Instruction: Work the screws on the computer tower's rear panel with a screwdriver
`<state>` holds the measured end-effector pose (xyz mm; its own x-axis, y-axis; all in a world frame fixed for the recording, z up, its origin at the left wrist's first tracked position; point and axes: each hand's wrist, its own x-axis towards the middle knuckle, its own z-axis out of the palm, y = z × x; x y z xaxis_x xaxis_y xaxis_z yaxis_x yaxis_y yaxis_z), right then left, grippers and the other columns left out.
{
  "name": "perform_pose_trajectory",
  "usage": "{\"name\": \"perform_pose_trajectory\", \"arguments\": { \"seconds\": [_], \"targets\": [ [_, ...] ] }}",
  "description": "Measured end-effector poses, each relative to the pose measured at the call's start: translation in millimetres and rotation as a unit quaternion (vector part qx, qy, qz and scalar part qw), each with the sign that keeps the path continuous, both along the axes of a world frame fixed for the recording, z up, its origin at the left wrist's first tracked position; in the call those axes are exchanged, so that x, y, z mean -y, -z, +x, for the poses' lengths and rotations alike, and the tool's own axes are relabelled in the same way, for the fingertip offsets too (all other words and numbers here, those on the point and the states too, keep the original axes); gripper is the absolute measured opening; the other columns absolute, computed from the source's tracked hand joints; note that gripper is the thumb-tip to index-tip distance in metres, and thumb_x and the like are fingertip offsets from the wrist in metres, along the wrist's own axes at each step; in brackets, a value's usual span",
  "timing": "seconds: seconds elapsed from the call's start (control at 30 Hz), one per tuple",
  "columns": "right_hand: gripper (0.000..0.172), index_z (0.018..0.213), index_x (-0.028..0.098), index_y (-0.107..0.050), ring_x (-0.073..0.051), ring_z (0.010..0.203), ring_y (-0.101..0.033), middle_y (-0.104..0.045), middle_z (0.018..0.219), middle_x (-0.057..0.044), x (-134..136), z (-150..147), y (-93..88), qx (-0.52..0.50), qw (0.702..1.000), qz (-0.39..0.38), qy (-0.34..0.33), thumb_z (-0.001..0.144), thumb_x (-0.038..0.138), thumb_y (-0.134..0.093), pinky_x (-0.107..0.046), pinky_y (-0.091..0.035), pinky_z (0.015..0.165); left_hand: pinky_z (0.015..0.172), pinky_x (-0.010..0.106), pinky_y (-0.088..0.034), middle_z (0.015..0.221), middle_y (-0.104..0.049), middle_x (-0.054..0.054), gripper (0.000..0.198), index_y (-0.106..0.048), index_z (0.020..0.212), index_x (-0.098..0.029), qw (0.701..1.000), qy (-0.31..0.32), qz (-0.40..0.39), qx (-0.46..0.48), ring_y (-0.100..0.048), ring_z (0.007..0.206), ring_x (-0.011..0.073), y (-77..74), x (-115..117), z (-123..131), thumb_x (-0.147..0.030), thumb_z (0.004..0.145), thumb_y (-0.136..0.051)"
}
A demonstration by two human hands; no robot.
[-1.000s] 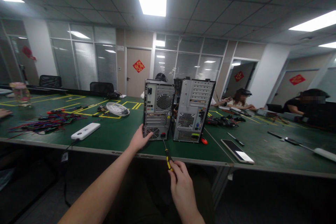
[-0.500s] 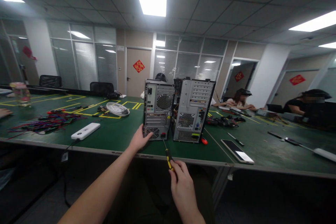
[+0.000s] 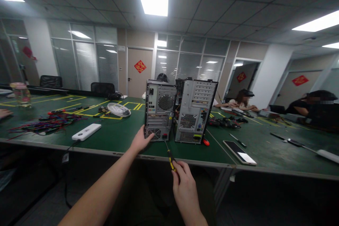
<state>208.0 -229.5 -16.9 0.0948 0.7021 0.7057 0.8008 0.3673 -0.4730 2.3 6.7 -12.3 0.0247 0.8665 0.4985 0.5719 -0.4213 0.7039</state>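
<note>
Two computer cases stand upright side by side, back panels towards me. My left hand (image 3: pixel 140 140) grips the lower left corner of the left computer case (image 3: pixel 159 109), thumb on the back panel by the power supply fan and fingers round the side. In my right hand (image 3: pixel 184 180) is a black and yellow screwdriver (image 3: pixel 171 159), held by its handle. The shaft points up at the bottom edge of that case, below the power supply; whether the tip sits in a screw is too small to tell. The right computer case (image 3: pixel 194 111) is untouched.
On the green table (image 3: pixel 137 151) lie a white power bank (image 3: pixel 86 132), a heap of coloured wires (image 3: pixel 47 124), a white round basket (image 3: pixel 119 109), a phone (image 3: pixel 239 152) and a red-handled tool (image 3: pixel 206 142). Black cables (image 3: pixel 225 122) lie right of the cases. Co-workers sit at the far right.
My right hand and the screwdriver have shifted very slightly. My left hand and both computer cases have stayed in place.
</note>
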Motion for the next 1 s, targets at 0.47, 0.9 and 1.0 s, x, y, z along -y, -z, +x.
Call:
{"name": "perform_pose_trajectory", "arguments": {
  "seconds": [0.47,0.9,1.0],
  "targets": [
    [0.036,0.119,0.021,-0.076,-0.023,0.101,-0.075,-0.070,0.119,-0.011,0.7,-0.9,-0.3,0.004,1.000,0.000,0.008,0.100,0.013,-0.047,-0.034,-0.062,0.091,0.115,0.047,-0.044,0.148,-0.061,0.019,0.078,-0.045,0.152,-0.018,1.000,0.006,-0.002,0.006,-0.059,0.137,0.0335,-3.0,3.2,-0.2,-0.058,0.089,-0.069],
    [0.034,0.121,0.021,-0.075,-0.023,0.100,-0.074,-0.070,0.117,-0.011,-0.1,-1.5,0.5,-0.004,1.000,-0.003,0.002,0.100,0.015,-0.049,-0.034,-0.062,0.091,0.114,0.046,-0.045,0.148,-0.061,0.019,0.079,-0.045,0.152,-0.018,1.000,0.008,0.001,0.007,-0.061,0.135,0.0330,-1.9,2.1,-0.5,-0.059,0.089,-0.069],
    [0.034,0.120,0.021,-0.076,-0.023,0.100,-0.074,-0.070,0.116,-0.011,-0.3,-1.4,0.7,-0.001,1.000,-0.003,0.003,0.100,0.014,-0.049,-0.034,-0.062,0.090,0.114,0.045,-0.045,0.148,-0.061,0.019,0.078,-0.045,0.152,-0.017,1.000,0.007,0.001,0.005,-0.060,0.136,0.0327,-2.2,2.7,-0.1,-0.059,0.089,-0.068]
  ]
}}
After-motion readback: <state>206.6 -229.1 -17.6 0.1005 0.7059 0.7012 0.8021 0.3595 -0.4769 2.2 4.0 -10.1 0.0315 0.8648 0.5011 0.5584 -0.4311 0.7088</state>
